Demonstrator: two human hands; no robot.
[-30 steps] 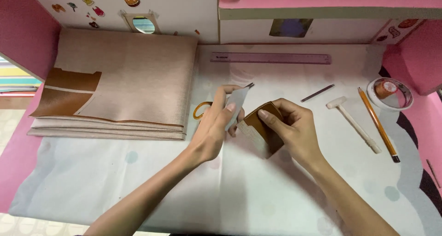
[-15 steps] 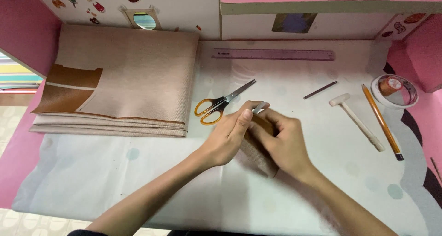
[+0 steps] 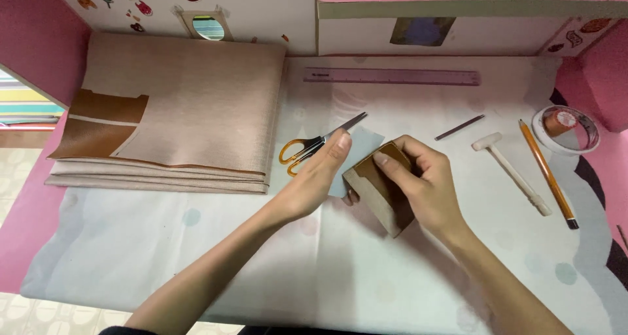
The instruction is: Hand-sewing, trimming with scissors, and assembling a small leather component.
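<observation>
Pale tabletop: hands' grip on folded brown piece.

One head-worn camera looks steeply down, from close above, over the table toward its back wall.

L hand on grey card, R hand gripping brown leather piece, scissors nearby

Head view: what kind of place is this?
Likely a home craft desk. Folded tan fabric lies beside scissors, a ruler and a pencil; both hands work a small brown piece.
</observation>
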